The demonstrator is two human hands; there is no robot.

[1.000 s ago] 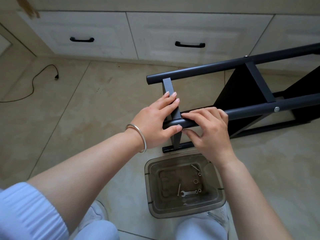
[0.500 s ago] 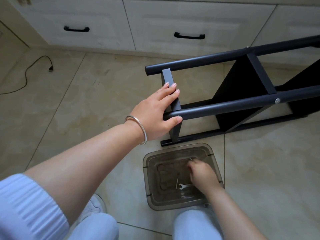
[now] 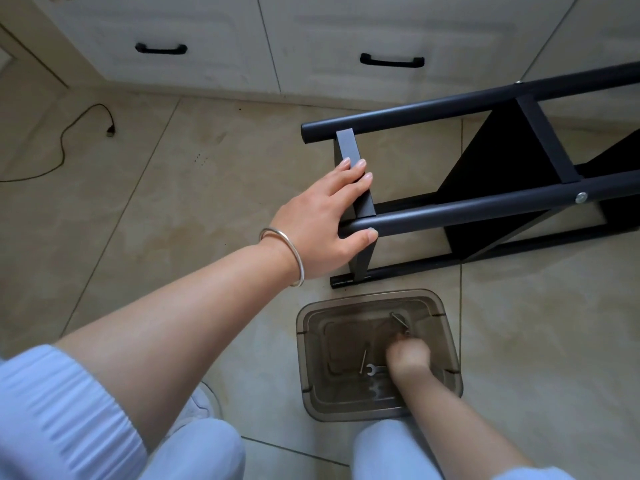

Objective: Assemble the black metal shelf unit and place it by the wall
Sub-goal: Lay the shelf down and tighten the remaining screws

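On shelf frame (image 3: 460,216): L hand (image 3: 322,220); R hand (image 3: 408,355) in bin (image 3: 446,344).

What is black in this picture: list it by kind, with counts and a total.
Black bar handles on the cream drawers: 2
Black metal shelf frame lying on its side: 1
Black power cable on the tiles: 1
Total: 4
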